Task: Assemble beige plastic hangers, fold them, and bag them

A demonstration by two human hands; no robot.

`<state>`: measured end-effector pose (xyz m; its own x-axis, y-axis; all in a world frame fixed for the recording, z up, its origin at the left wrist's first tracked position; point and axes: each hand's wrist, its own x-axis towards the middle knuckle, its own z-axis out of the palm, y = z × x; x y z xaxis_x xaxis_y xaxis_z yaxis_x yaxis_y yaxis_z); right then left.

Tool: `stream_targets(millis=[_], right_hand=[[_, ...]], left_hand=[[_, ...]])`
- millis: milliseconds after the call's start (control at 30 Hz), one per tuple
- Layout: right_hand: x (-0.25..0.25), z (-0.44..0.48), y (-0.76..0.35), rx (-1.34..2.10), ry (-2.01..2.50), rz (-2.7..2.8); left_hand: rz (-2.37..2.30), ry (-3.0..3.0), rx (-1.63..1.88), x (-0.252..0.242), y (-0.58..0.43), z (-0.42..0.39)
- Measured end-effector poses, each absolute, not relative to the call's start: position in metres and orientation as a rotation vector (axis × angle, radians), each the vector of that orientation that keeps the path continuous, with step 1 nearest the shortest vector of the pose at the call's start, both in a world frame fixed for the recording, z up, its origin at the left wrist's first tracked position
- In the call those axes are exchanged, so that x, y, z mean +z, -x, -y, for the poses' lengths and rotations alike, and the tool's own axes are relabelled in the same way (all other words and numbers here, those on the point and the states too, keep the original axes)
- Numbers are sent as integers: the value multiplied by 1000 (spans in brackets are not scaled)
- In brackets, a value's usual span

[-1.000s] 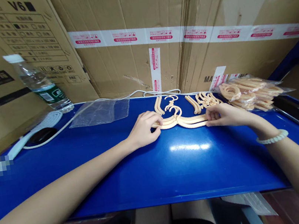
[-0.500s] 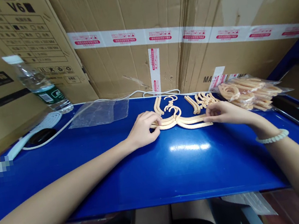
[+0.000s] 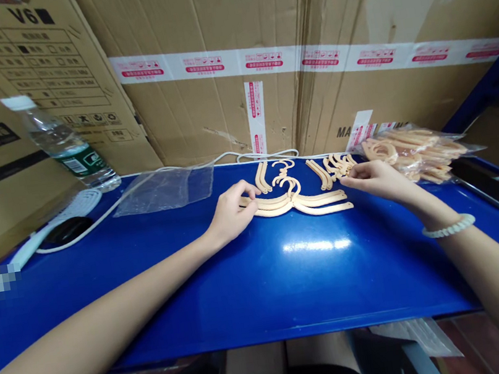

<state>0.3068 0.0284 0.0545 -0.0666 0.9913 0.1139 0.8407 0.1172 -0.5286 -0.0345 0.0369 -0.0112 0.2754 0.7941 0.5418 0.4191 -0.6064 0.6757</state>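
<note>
Two light wood-coloured folding clothes hangers [image 3: 322, 206] lie spread out, one behind the other, with their hooks towards the back. My left hand [image 3: 233, 213] is at their left ends, its thumb and bent index finger around an arm of a hanger; the fingertips partly cover it. Off the right ends, my right hand [image 3: 372, 178] has its fingertips pressed together beside a small pile of hook pieces [image 3: 339, 165]. Whatever may be between those fingertips is hidden. Behind the hangers are loose hanger arms [image 3: 262, 179], more arms [image 3: 319, 175] and loose hooks [image 3: 283, 170].
Clear bags of hanger parts [image 3: 413, 153] lie at the right, by a dark phone-like slab [image 3: 497, 184]. At the left are a flat plastic bag [image 3: 165, 190], a water bottle [image 3: 69, 145], a hairbrush [image 3: 81, 204] and a black mouse [image 3: 68, 229]. Cardboard boxes [image 3: 211, 118] wall the back.
My right hand has left the right ends of the hangers and moved slightly up towards the hook pieces. My left hand has shifted a little left and its fingers have lifted slightly.
</note>
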Motion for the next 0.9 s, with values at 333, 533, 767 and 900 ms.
stream_targets(millis=[333, 533, 767, 900], right_hand=[[53, -31, -310, 409, 1846, 1968], [51, -34, -312, 370, 1852, 1975], [52, -35, -313, 334, 1859, 1985], [51, -36, -312, 281, 1856, 1964]], left_hand=[[-1095, -2068, 1276, -13, 35, -38], [-1079, -2045, 1301, -15, 36, -39], [-1085, -2027, 1313, -16, 35, -41], [-1075, -2043, 1300, -16, 37, -44]])
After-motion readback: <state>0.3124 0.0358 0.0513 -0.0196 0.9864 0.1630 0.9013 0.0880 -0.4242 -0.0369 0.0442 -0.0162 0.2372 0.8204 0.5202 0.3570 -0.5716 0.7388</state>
